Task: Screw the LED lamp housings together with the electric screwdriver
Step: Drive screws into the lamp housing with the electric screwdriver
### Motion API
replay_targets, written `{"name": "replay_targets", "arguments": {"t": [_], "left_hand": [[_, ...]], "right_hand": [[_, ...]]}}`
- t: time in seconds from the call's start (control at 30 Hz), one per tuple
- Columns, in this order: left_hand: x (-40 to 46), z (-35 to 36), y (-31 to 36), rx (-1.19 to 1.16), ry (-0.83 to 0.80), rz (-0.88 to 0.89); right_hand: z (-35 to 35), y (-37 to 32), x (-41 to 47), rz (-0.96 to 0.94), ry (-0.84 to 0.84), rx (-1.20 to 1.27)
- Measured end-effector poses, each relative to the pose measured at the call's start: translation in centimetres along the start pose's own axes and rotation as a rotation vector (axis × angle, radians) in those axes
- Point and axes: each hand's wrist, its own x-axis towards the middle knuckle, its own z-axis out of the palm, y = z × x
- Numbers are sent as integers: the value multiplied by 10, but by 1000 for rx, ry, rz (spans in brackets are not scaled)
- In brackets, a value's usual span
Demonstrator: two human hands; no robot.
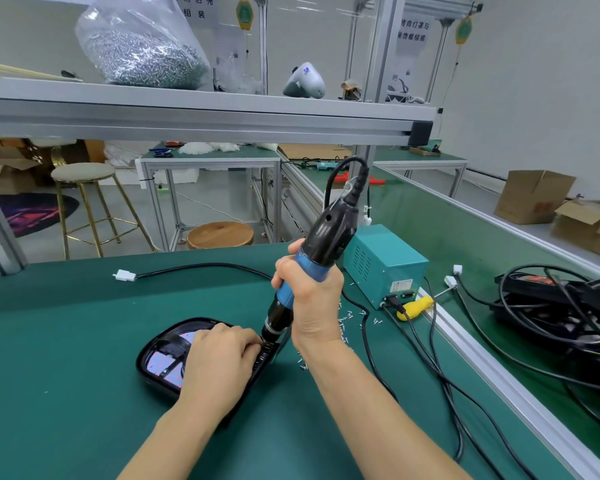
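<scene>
Both forearms enter from the near edge of the green bench mat. Left hand: laid palm-down on the lamp housing, fingers curled together and bunched at the screwdriver's nose; whether the fingertips pinch a screw cannot be told. Right hand: fingers wrapped tight around the blue grip of the electric screwdriver, which leans away to the right, bit end down on the housing's right rim.

Location of work: one housing, near centre of the mat, just in front of the person. It is a glossy black moulded shell, judged light, stiff and slippery, liable to skate under driver pressure; hold it flat from above, close to the screw point, keeping off the pale LED board showing inside. The driver looks top-heavy with its trailing cable; grip at the blue barrel.

Count, near to far:
- housings: one
- screwdrivers in hand: one
- loose screws scattered right of the housing: many, too small to count
- teal power supply box: one
- white cable connector on the mat: one
- bag of screws on the upper shelf: one
</scene>
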Motion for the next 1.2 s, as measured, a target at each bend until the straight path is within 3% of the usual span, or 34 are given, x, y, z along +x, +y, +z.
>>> {"name": "replay_targets", "arguments": {"t": [0.67,0.87,1.2], "left_hand": [[-1,-4,1,0,-30,11],[-5,-10,-1,-141,-2,-23],[-6,-17,2,-123,76,20]], "right_hand": [[-3,-30,7,12,-1,116],[-6,-25,4,-10,13,110],[-14,-40,-4,-57,9,168]]}}
